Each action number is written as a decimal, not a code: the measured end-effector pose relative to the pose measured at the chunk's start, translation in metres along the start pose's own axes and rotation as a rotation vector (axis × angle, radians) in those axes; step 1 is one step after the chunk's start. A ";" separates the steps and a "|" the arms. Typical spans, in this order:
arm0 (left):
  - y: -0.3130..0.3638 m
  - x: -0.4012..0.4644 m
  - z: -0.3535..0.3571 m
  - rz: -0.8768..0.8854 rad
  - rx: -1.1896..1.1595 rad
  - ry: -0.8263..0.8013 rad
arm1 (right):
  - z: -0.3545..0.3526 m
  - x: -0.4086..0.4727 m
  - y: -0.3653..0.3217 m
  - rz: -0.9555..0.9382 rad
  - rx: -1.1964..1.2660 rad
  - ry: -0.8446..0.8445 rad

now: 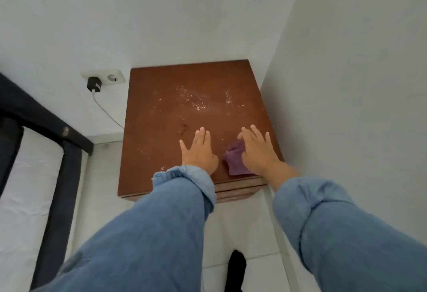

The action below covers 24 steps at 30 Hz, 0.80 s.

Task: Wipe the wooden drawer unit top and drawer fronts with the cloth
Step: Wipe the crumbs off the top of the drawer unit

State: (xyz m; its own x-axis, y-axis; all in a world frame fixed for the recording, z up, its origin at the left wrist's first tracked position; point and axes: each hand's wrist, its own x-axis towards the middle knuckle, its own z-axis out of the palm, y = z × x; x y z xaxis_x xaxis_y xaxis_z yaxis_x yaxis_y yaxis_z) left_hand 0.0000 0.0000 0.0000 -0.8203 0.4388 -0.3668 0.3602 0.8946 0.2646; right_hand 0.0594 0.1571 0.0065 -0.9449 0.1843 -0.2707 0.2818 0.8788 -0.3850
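Observation:
The wooden drawer unit (171,111) stands in a corner, its brown top speckled with white crumbs or dust toward the back and a dark smudge near the middle. Only thin edges of the drawer fronts (238,191) show below the front lip. A purple cloth (234,160) lies near the top's front right. My right hand (257,149) rests flat on the cloth, fingers spread, covering its right part. My left hand (199,152) lies flat on the bare wood just left of the cloth, fingers extended, holding nothing.
White walls close in behind and to the right of the unit. A wall socket (108,78) with a black charger and white cable sits to the left. A dark bed frame (57,153) with a white mattress stands at the left. A black-socked foot (235,268) stands on pale floor tiles.

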 end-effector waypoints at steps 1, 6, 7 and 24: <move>0.000 0.004 0.005 -0.021 0.019 -0.057 | 0.005 0.002 0.003 0.028 -0.029 -0.059; 0.002 0.022 0.024 -0.053 0.094 -0.211 | 0.029 0.016 0.026 -0.013 -0.081 -0.236; 0.002 0.026 0.025 -0.053 0.116 -0.215 | 0.030 0.020 0.029 -0.031 -0.111 -0.246; 0.008 0.042 0.024 -0.086 0.188 -0.202 | 0.035 0.046 0.046 -0.046 0.019 -0.186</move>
State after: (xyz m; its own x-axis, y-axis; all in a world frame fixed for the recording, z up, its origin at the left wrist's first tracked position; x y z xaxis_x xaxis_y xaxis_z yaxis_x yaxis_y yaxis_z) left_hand -0.0207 0.0274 -0.0344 -0.7530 0.3515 -0.5563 0.3846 0.9210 0.0614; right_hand 0.0347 0.1910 -0.0544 -0.9100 0.0581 -0.4104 0.2439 0.8757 -0.4167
